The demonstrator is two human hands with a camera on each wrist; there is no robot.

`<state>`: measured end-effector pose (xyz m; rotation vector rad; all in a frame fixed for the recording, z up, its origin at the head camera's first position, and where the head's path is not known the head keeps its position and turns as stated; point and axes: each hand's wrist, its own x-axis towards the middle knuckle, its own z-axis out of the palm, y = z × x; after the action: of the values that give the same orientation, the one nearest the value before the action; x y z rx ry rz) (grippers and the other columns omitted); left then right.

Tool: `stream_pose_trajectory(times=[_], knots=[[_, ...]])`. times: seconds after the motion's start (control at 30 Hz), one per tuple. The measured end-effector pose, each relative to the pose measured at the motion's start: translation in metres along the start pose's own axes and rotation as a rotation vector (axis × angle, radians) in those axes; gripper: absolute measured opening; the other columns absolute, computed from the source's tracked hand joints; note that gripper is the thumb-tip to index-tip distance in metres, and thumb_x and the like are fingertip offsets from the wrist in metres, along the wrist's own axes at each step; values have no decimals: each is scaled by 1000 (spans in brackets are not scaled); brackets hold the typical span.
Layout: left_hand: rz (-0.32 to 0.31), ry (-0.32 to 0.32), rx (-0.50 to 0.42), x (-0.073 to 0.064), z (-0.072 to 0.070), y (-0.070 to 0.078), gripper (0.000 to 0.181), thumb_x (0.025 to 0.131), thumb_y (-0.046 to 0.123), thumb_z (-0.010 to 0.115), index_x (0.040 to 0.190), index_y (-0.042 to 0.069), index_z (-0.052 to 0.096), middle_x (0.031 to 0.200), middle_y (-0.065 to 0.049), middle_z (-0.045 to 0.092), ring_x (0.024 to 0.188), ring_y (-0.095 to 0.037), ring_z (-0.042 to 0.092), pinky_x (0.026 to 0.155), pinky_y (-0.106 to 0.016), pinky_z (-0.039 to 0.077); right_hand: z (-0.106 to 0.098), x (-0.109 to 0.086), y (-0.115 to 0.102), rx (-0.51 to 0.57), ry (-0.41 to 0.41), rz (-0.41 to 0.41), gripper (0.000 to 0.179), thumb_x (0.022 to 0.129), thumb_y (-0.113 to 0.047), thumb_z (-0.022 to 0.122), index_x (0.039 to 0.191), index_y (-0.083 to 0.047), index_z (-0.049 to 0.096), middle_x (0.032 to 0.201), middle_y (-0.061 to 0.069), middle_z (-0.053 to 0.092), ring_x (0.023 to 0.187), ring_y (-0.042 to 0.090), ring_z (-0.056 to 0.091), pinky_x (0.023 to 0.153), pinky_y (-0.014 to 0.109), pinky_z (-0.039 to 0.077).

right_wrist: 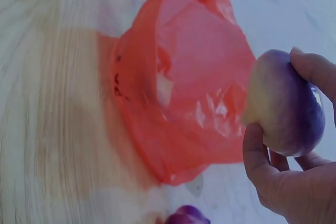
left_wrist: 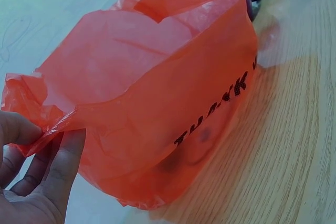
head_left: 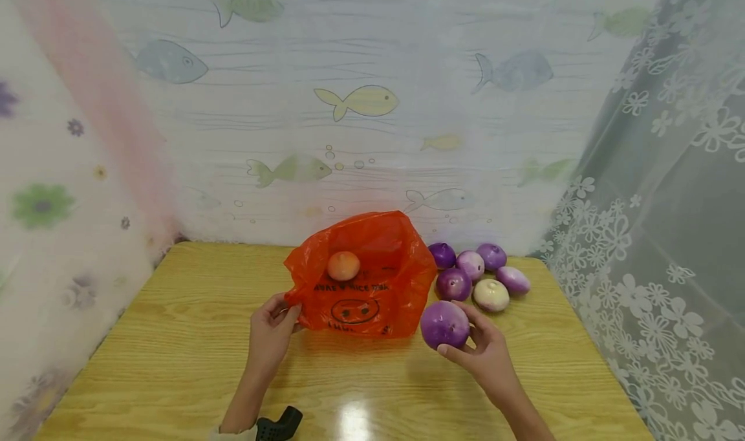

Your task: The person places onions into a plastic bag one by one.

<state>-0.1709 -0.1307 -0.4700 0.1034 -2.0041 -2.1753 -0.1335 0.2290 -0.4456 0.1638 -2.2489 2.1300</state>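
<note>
- My right hand (head_left: 480, 350) holds a purple onion (head_left: 443, 324), thumb on one side and fingers curled round the other, spread about as wide as the onion itself.
- That onion is off the table (head_left: 192, 344), just to the right of the red plastic bag (head_left: 401, 299) and on my side of the other onions; it is outside the bag's mouth.
- My left hand (head_left: 272, 328) pinches a gathered bit of the bag's edge between thumb and fingers, at the left side of the mouth, which gapes wide.
- Done, as far as I can see: one onion (head_left: 343, 266) sits inside the bag, tinted orange. Whether more lie under it I cannot tell; the film and its creases hide the bottom.
- Left outside: six onions in a loose cluster beyond my right hand, to the right of the bag. Five are purple or purple and white, and one is a pale onion (head_left: 491, 295) at the near side.
- With most of those I can count outside the bag, I judge the work to be at an early stage.
- The onion I hold is squat, wider across than from end to end. In the right wrist view its pale, slightly pointed end faces left, and the deep purple side faces right.
- Its long axis lies crosswise to that point, running roughly up and down in the same view with a slight tilt.
</note>
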Motion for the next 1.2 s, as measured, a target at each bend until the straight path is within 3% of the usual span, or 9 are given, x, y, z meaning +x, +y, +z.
stream_pose_trajectory(times=[0.37,0.53,0.73,1.03,1.2], knots=[[6,2,5,0,0,0,23,101,0,58,121,-9,61,107,-10,67,86,-10,71,71,-24,61,27,11,2,103,-154,-8,75,82,6,78,149,0,44,144,8,51,124,13,58,97,31,56],[10,-2,4,0,0,-1,23,101,1,59,122,-9,61,109,-11,67,87,-10,71,72,-24,61,37,21,-2,90,-238,-19,73,86,1,78,150,-6,44,149,15,46,131,21,54,99,34,55],[15,-12,3,0,0,-1,23,102,1,58,123,-9,61,112,-17,66,88,-10,71,73,-24,61,54,37,-14,29,-268,-35,71,88,-6,78,150,-15,45,152,14,44,136,35,48,99,34,56],[10,-11,27,-1,0,-1,22,101,0,58,121,-8,61,111,-16,67,86,-9,70,72,-23,61,82,55,-24,15,-332,-25,71,93,-10,74,154,-15,38,154,15,40,133,37,52,98,37,56],[11,-11,30,0,0,-2,22,101,-1,58,122,-8,61,108,-12,67,85,-9,70,71,-23,61,95,64,-26,-20,-318,3,72,93,-14,75,154,-17,39,154,11,42,135,36,52,100,41,56]])
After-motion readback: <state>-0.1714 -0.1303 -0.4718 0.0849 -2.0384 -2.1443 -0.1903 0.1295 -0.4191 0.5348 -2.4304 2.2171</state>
